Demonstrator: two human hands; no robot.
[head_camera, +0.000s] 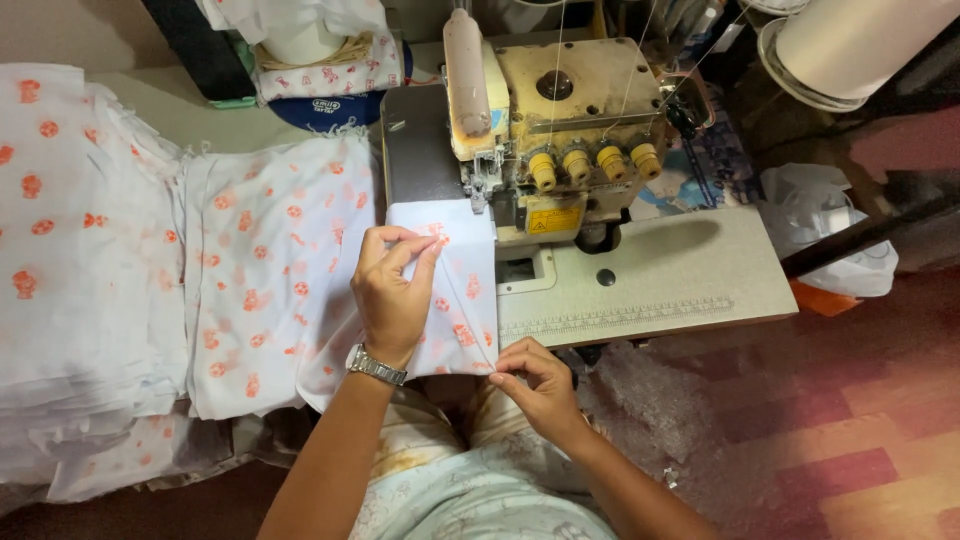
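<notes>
A white fabric piece (462, 300) with orange prints lies on the bed of a worn overlock sewing machine (560, 130), its far edge reaching under the presser foot (483, 180). My left hand (392, 290), with a metal wristwatch (376, 366), rests flat on the fabric and pinches a fold near its top. My right hand (535, 385) pinches the fabric's near right corner at the table edge.
Stacks of the same printed white fabric (90, 270) cover the table to the left. The grey machine table (660, 285) extends right. Thread cones (850, 40) stand at the back right. A plastic bag (820, 225) and bubble wrap (650, 400) lie on the floor.
</notes>
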